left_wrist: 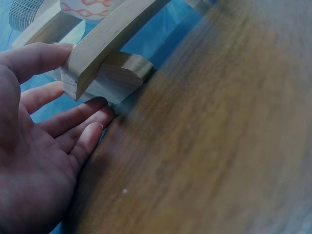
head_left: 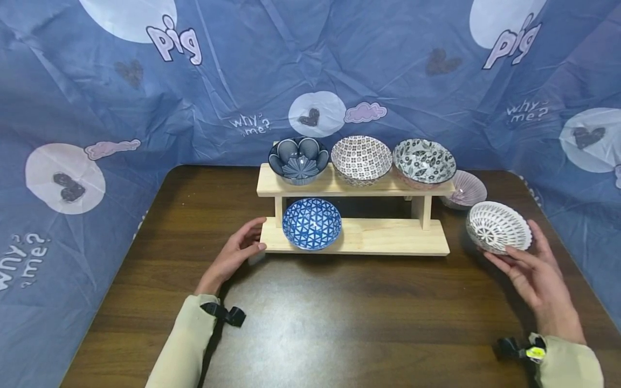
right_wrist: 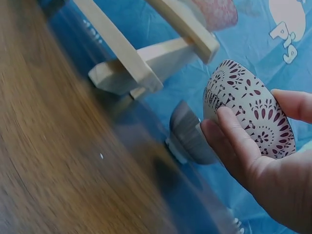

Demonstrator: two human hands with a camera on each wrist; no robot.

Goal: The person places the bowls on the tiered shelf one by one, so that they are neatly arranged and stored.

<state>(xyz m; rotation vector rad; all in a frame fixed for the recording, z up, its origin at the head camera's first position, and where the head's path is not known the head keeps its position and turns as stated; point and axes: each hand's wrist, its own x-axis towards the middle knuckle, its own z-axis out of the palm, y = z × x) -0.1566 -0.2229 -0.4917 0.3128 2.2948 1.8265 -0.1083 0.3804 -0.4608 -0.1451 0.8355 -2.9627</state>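
Note:
My right hand point(head_left: 543, 280) holds a small white bowl point(head_left: 499, 227), tilted, to the right of the two-tier wooden stand point(head_left: 388, 237). Dark red petal patterns cover its outside in the right wrist view, where fingers point(right_wrist: 236, 139) lie along the wall and the thumb is at the rim. With thumb and index finger, my left hand point(head_left: 235, 250) grips the left end of the stand's lower shelf point(left_wrist: 80, 73); the other fingers are loosely bent below. A blue-and-white triangle bowl point(head_left: 312, 224) sits at the left of that shelf.
On the upper shelf stand a dark blue bowl point(head_left: 298, 160), a brown-patterned bowl point(head_left: 361, 160) and a floral bowl point(head_left: 424, 161). Behind the stand's right end is a pinkish ribbed bowl point(head_left: 467, 189). A blue printed cloth point(head_left: 218, 81) surrounds the brown wooden table point(head_left: 339, 323).

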